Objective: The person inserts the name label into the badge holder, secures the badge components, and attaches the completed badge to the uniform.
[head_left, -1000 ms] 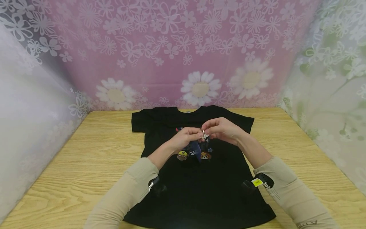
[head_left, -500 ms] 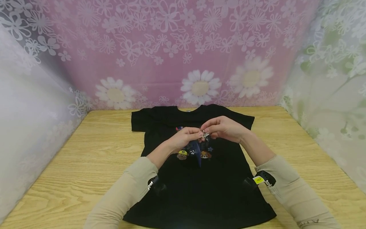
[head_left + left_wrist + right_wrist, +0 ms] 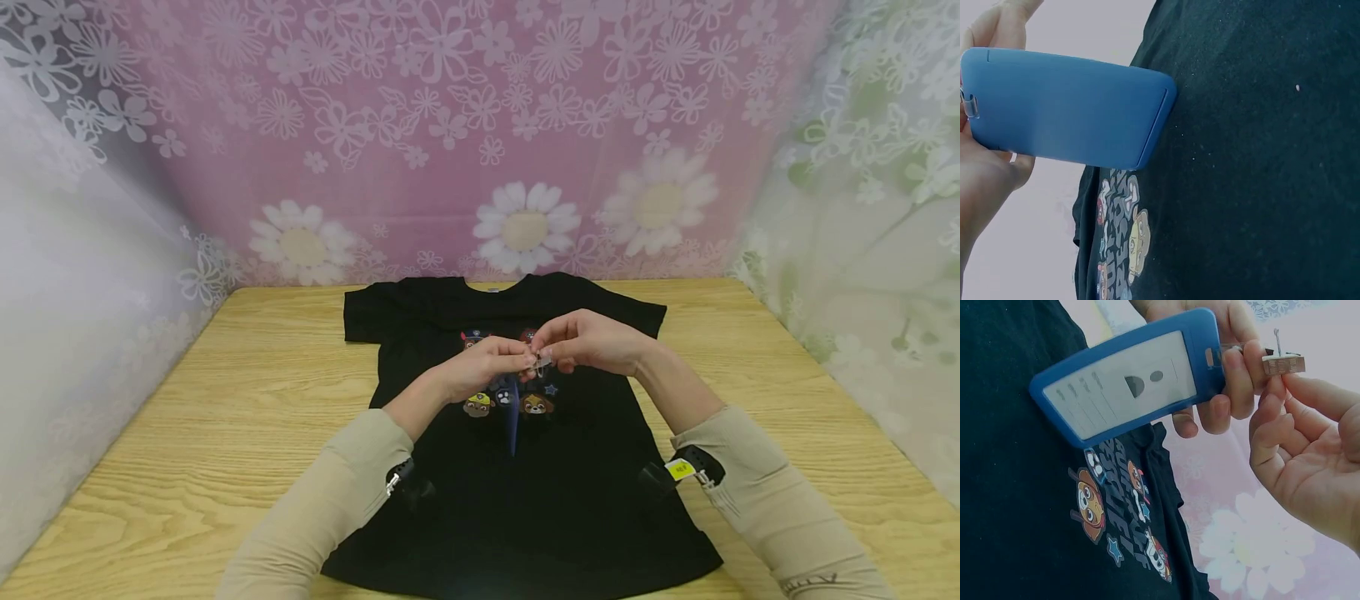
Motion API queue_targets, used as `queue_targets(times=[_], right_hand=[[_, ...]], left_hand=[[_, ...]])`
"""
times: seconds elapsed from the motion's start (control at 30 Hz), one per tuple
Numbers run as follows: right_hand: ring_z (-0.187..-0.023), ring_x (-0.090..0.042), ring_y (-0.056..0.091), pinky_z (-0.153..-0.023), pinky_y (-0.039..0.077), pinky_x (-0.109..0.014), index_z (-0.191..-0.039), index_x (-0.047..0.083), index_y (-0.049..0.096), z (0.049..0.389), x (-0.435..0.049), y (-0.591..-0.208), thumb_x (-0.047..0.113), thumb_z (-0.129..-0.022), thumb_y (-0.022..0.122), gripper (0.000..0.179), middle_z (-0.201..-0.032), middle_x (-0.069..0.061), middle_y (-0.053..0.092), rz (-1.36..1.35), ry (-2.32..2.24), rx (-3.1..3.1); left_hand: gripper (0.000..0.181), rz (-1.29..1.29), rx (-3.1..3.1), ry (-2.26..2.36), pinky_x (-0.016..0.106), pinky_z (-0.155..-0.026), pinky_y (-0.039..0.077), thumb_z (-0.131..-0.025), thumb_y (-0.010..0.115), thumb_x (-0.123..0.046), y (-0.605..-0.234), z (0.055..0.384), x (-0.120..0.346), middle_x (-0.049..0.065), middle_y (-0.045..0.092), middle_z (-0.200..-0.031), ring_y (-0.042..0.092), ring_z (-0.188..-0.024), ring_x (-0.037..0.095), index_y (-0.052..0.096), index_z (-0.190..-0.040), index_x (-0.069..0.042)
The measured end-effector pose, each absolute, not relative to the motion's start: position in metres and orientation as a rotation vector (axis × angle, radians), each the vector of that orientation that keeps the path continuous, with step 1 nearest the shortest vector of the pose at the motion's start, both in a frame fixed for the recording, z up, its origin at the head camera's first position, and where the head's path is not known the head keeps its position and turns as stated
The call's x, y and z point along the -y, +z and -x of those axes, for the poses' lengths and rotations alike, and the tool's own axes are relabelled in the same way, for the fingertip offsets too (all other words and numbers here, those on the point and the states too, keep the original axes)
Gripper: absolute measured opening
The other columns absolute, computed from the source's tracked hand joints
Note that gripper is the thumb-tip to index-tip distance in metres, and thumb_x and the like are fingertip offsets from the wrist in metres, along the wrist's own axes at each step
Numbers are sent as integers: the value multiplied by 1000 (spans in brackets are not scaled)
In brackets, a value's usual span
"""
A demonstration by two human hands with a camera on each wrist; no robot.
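Note:
A blue ID badge holder (image 3: 513, 421) hangs nearly edge-on below both hands in the head view. The right wrist view shows its front (image 3: 1125, 384), with a printed card in the window; the left wrist view shows its plain blue back (image 3: 1066, 109). My left hand (image 3: 480, 368) pinches the clear strap end at the top of the holder. My right hand (image 3: 596, 343) pinches the small metal badge clip (image 3: 1284, 364) between thumb and fingers, and a thin pin stands out from it. Under the hands, a black T-shirt (image 3: 517, 508) lies spread out.
Cartoon dog heads and lettering form the print (image 3: 1116, 512) on the shirt's chest. The shirt covers the middle of a wooden table (image 3: 247, 400). Floral curtains (image 3: 420, 167) enclose the back and both sides. Each wrist wears a strapped camera.
The badge holder has swung from angled to nearly edge-on. My right hand has dipped slightly, and the metal clip has turned in the fingers. The shirt stays in place.

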State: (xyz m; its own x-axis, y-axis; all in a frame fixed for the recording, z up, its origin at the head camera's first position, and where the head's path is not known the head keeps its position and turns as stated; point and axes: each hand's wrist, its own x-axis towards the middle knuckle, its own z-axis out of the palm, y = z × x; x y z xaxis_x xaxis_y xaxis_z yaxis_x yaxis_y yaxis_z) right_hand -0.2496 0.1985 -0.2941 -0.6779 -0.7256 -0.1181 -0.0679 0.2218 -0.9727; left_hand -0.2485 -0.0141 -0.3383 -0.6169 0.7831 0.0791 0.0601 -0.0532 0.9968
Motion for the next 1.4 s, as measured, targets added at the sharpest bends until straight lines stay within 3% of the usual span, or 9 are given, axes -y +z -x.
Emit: queue_targets(times=[0.17, 0.3, 0.43, 0.53, 0.7, 0.77, 0.9, 1.07, 1.4], right_hand=[[-70, -16, 47, -64, 42, -27, -97, 2, 63, 249, -199, -295, 9, -92, 56, 11, -87, -3, 60, 750, -1484, -1925], [-70, -16, 47, -66, 41, -29, -98, 1, 63, 249, -198, -294, 9, -92, 55, 12, -85, -3, 58, 736, -1515, -1923], [-73, -16, 48, -69, 42, -30, -100, 1, 62, 250, -196, -294, 9, -92, 55, 14, -86, -3, 57, 689, -1561, -1927], [-75, -16, 49, -69, 43, -29, -101, -1, 61, 250, -196, -296, 8, -92, 54, 15, -88, -4, 57, 653, -1599, -1932], [-75, -15, 49, -68, 44, -27, -99, -1, 59, 250, -196, -298, 6, -92, 52, 12, -87, -3, 55, 594, -1686, -1922], [-75, -15, 49, -68, 44, -27, -98, 1, 59, 250, -196, -298, 5, -93, 51, 10, -86, -3, 54, 567, -1722, -1917], [-77, -15, 50, -68, 44, -26, -95, 4, 60, 251, -195, -301, 5, -93, 51, 9, -85, -4, 55, 506, -1810, -1910], [-78, -13, 55, -69, 46, -26, -91, 8, 61, 251, -192, -303, 3, -93, 50, 12, -83, -2, 59, 408, -1928, -1897], [-83, -16, 56, -73, 46, -26, -92, 7, 60, 244, -182, -303, 7, -95, 50, 11, -85, 0, 59, 292, -2062, -1950]], left_hand=[[24, -892, -1718, 1758, 41, -91, 34, -96, 42, -7, -340, 248, 14, -3, 53, -86, 48, -87, 15, 62, -84, -13], [17, -909, -1828, 1813, 35, -80, 37, -95, 46, -8, -339, 247, 15, -1, 51, -85, 45, -83, 16, 59, -88, -1], [20, -926, -1967, 1910, 28, -78, 41, -94, 48, -8, -339, 246, 16, 0, 57, -90, 50, -86, 20, 58, -98, 9], [20, -951, -2065, 1990, 30, -80, 44, -93, 50, -6, -339, 246, 16, 9, 60, -93, 53, -87, 23, 57, -101, 11], [17, -1008, -2177, 2020, 28, -75, 45, -91, 52, -3, -336, 244, 16, 25, 59, -96, 53, -87, 38, 58, -99, 11], [16, -1021, -2224, 1987, 24, -69, 43, -91, 53, -4, -334, 243, 17, 24, 60, -95, 52, -87, 43, 59, -99, 9], [16, -1022, -2346, 1894, 25, -64, 41, -90, 58, -10, -331, 241, 17, 12, 61, -88, 53, -78, 28, 61, -102, 1], [18, -1023, -2479, 1780, 32, -69, 45, -89, 62, -11, -330, 243, 13, 5, 59, -88, 53, -77, 14, 61, -106, -3], [21, -910, -2644, 1703, 24, -69, 46, -89, 63, -12, -326, 247, 9, 3, 62, -92, 56, -82, 15, 64, -109, -5]])
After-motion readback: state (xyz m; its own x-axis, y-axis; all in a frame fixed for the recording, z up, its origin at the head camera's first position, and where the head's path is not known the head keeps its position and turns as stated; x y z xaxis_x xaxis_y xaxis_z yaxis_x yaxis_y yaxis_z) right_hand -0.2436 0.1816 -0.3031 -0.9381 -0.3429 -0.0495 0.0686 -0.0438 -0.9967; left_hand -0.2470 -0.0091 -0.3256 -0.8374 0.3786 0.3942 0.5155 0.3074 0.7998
